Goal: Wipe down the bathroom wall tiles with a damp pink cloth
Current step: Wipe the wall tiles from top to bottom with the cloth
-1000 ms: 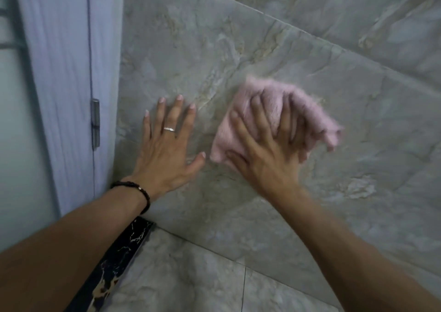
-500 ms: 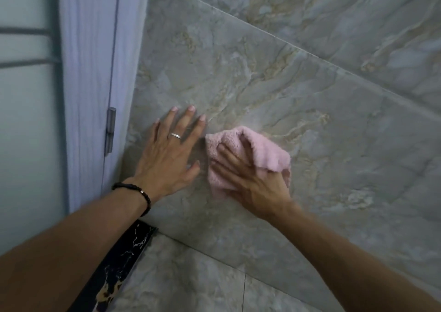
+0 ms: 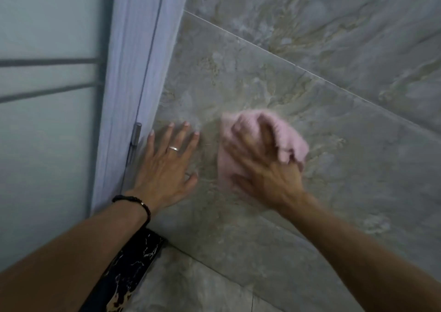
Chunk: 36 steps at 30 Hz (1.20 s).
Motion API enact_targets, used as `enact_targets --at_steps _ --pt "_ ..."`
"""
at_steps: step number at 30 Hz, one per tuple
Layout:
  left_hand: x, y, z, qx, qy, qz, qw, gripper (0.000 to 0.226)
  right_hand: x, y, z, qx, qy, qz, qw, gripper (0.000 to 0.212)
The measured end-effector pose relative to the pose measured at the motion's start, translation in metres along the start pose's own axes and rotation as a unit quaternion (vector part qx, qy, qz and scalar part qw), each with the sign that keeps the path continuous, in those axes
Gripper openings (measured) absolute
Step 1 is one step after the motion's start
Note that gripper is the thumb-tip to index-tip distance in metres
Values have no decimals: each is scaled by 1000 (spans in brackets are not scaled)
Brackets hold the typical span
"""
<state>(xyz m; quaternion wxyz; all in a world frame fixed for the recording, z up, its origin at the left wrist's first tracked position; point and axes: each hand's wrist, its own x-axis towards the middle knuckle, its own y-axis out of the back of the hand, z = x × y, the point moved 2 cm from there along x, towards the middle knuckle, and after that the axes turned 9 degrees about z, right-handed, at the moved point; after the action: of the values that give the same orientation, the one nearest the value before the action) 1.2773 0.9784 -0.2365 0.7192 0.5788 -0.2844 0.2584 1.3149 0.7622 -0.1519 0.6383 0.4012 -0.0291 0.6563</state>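
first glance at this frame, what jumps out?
The pink cloth, bunched under the right hand and pressed to the grey marbled wall tile at centre. Just left of it, the left hand lies flat on the tile, with a ring and a black bracelet, beside the pale door frame.

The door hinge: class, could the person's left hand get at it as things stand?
Probably yes. The left hand lies flat and empty on the wall tile, its little finger close beside the door hinge, and nothing lies between them. The pink cloth is in the right hand.
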Motion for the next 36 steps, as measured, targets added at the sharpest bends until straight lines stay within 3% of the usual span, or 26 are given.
enact_targets --at_steps 2,4,7,10,12,16,18,20,22,24,28,31,33,36 --pt "1 -3 -1 1 -7 -6 1000 92 34 14 18 -63 -56 68 994 73" --pt "2 -5 -3 6 -11 -9 1000 96 50 12 17 -105 -105 85 985 74" --pt "2 2 -5 40 -28 0 999 97 26 -15 -19 -42 -14 40 998 70" --pt "-6 20 -6 81 -48 32 995 87 -20 -37 -44 22 107 -83 991 79" --pt "-19 32 -14 122 -56 42 990 84 -15 -35 -38 25 95 -57 994 85" --pt "-43 51 -37 172 -35 58 983 84 52 -22 -20 8 -2 40 999 75" --pt "-51 58 -42 190 -38 51 980 85 55 -29 -32 -18 -15 33 999 72" --pt "-57 62 -45 201 -39 45 978 87 33 -45 -53 8 49 -4 999 68" --pt "-58 63 -45 211 -44 41 976 86 18 -51 -54 44 87 -60 993 74" --pt "-57 64 -44 212 -40 41 976 85 32 -48 -39 47 85 -70 993 82" --pt "-57 64 -42 214 -37 46 975 82 83 -32 -33 -1 16 10 1000 78" --pt "-57 66 -41 219 -39 45 974 83 59 -54 -78 -35 62 7 997 77" --pt "-57 68 -41 216 -40 45 975 87 36 -64 -91 46 104 -30 993 77" --pt "-57 70 -42 216 -41 45 974 91 66 -62 -68 126 35 43 990 76"
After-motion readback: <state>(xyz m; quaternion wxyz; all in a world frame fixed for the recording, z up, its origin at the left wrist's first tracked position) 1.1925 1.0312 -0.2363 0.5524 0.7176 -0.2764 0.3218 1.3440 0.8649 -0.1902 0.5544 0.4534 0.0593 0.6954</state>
